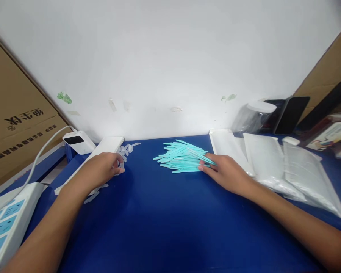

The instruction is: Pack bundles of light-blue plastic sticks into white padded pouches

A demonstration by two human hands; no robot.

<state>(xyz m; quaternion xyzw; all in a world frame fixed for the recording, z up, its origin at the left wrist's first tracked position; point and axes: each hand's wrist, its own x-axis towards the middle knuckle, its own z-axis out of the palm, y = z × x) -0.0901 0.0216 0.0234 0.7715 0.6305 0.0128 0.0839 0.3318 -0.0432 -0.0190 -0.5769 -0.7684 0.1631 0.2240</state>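
Observation:
A pile of thin turquoise plastic sticks [179, 157] lies on the blue table. At its right edge my right hand [226, 172] is closed, thumb against fingers, around the ends of a few sticks. Their far tips still overlap the heap. On the left, my left hand [104, 167] pinches what looks like one small translucent plastic piece [122, 165] between thumb and fingers. More such translucent pieces [127, 149] are scattered just beyond that hand, and several [93, 196] lie below its wrist. My left forearm hides part of them.
A long white box [108, 144] lies behind my left hand, beside a white device with a cable [79, 142]. A power strip [8, 223] sits at the left front. White packets [263, 159], a lidded clear jar [254, 115] and a dark phone [292, 113] are on the right.

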